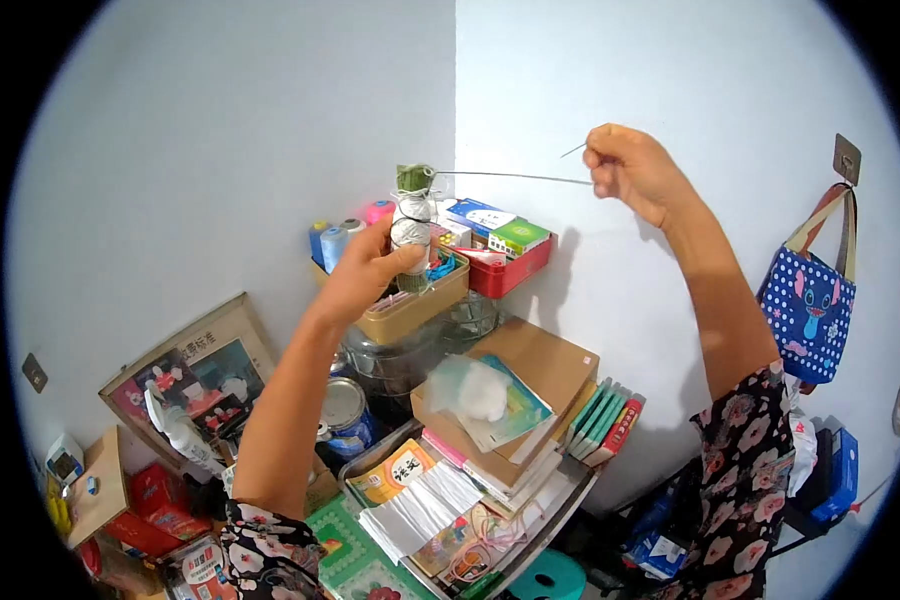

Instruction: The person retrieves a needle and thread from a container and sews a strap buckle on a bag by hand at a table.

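Note:
My left hand [375,262] is wrapped round a green roll wound with white thread [411,220], held upright above the baskets. Dark thread is looped across the white winding. From the top of the roll a dark thread [510,176] runs taut to the right. Its other end goes into my right hand [628,170], raised near the wall with the fingertips pinched. A thin, straight, needle-like piece [572,151] pokes out of those fingertips; I cannot tell whether it is a needle or the thread's end.
Just behind the roll are a tan basket [410,318] with thread cones and a red basket [515,278] with small boxes. Below stand a cardboard box [555,360] and a tray [560,510] of books and papers. A blue bag [808,310] hangs at right.

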`<state>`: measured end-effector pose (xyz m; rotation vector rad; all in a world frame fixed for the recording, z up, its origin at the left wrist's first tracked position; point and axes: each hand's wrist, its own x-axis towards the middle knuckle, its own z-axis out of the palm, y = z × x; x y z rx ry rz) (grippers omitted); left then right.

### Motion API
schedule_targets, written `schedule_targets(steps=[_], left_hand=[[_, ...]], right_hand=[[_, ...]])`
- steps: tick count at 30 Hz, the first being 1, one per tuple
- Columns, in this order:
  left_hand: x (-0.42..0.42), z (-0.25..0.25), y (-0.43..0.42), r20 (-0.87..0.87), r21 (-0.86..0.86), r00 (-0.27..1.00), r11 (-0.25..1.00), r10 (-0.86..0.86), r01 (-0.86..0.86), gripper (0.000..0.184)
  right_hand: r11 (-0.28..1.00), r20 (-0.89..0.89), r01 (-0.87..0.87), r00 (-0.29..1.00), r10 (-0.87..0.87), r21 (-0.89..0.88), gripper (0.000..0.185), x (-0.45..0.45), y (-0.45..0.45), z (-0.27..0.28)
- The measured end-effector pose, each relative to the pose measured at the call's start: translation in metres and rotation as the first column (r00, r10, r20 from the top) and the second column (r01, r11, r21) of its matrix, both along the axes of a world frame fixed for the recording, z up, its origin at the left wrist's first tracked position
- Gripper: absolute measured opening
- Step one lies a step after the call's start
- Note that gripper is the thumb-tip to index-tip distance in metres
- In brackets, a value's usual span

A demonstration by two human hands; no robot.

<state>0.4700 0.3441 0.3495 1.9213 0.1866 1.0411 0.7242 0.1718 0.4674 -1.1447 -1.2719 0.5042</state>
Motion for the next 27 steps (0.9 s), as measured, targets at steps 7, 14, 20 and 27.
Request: schedule_targets(steps=[7,14,20,27], left_hand=[[-0.042,-0.006,-0.015,0.042,-0.329,0.87,0.815,-0.492,0.477,0.049],[-0.072,-0.017,-0.04,-0.435,-0.357,0.511,0.663,-0.742,0.658,0.04],[-0.106,-0.025,-0.04,-0.586,-0.148,0.65,0.852,-0.484,0.502,0.041],[-0.144,-0.02,-0.04,-0.426,-0.324,0.693,0.813,-0.581,0.483,0.046]], right_hand=[[0.995,-0.086,0.096,0.992,-0.096,-0.007,0.009,0.007,-0.001,-0.024],[0.966,-0.235,0.23,0.952,-0.197,0.121,0.012,-0.013,-0.013,-0.017],[0.935,-0.282,0.307,0.926,-0.251,0.176,0.013,-0.004,-0.042,-0.003],[0.884,-0.422,0.393,0.867,-0.264,0.254,0.014,0.001,-0.074,0.003]])
